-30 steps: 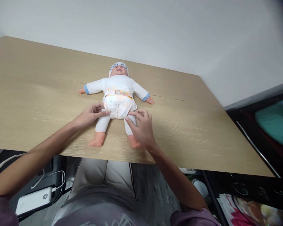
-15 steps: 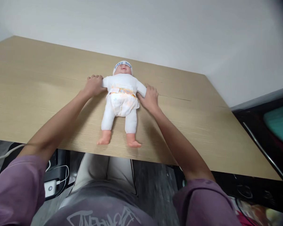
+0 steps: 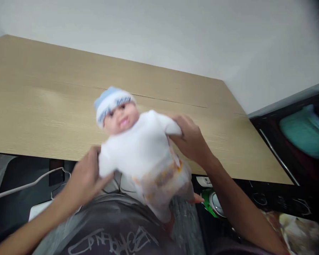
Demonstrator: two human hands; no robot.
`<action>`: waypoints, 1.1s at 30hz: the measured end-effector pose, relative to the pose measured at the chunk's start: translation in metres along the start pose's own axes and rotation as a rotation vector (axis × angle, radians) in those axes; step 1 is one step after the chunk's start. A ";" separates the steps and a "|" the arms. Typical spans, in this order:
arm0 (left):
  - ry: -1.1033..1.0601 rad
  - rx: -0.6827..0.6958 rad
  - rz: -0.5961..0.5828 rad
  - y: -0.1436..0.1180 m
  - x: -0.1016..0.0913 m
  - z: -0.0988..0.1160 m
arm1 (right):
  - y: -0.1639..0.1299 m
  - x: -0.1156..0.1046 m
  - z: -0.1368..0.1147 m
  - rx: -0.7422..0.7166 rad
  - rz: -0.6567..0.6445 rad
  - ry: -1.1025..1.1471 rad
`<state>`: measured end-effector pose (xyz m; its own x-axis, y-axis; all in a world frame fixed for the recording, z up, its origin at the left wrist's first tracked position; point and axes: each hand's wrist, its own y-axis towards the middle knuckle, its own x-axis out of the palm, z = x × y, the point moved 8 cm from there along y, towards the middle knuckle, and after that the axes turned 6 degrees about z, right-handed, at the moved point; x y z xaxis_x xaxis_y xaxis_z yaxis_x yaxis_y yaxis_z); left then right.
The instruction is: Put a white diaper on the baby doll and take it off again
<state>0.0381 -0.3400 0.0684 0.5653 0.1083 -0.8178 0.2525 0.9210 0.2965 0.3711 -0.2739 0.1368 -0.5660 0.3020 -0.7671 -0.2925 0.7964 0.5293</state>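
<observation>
Left hand (image 3: 86,175) clasped on the doll's (image 3: 142,152) side under one arm, blurred doll held upright in the air above the lap, off the desk (image 3: 55,99), right hand (image 3: 192,138) gripping its other arm.

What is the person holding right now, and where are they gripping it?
A baby doll, lifted off the table. The left hand and the right hand each grip it at an upper arm, by the shoulders.
</observation>
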 end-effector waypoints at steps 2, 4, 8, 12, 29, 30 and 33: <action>-0.082 0.082 -0.020 -0.084 0.015 0.008 | -0.043 -0.009 -0.039 0.007 -0.098 0.024; -0.113 0.131 -0.047 -0.152 0.032 0.006 | -0.084 -0.003 -0.073 0.006 -0.207 0.043; -0.056 0.058 -0.194 -0.222 0.050 -0.017 | -0.139 0.037 -0.112 0.051 -0.415 0.143; -0.037 -0.164 -0.399 -0.228 0.050 -0.034 | -0.161 0.088 -0.105 0.161 -0.437 0.156; 0.068 0.161 -0.369 -0.152 0.040 0.001 | -0.279 0.142 -0.056 0.681 -0.241 0.542; -0.040 0.209 -0.367 -0.142 0.050 0.016 | -0.279 0.144 -0.055 0.695 -0.209 0.524; -0.301 0.353 -0.493 -0.118 0.094 0.050 | -0.274 0.156 -0.042 0.675 -0.141 0.453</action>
<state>0.1003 -0.4567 -0.0186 0.4994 -0.4494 -0.7407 0.7497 0.6527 0.1095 0.3309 -0.4674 -0.1128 -0.8570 0.0502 -0.5129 0.0604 0.9982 -0.0032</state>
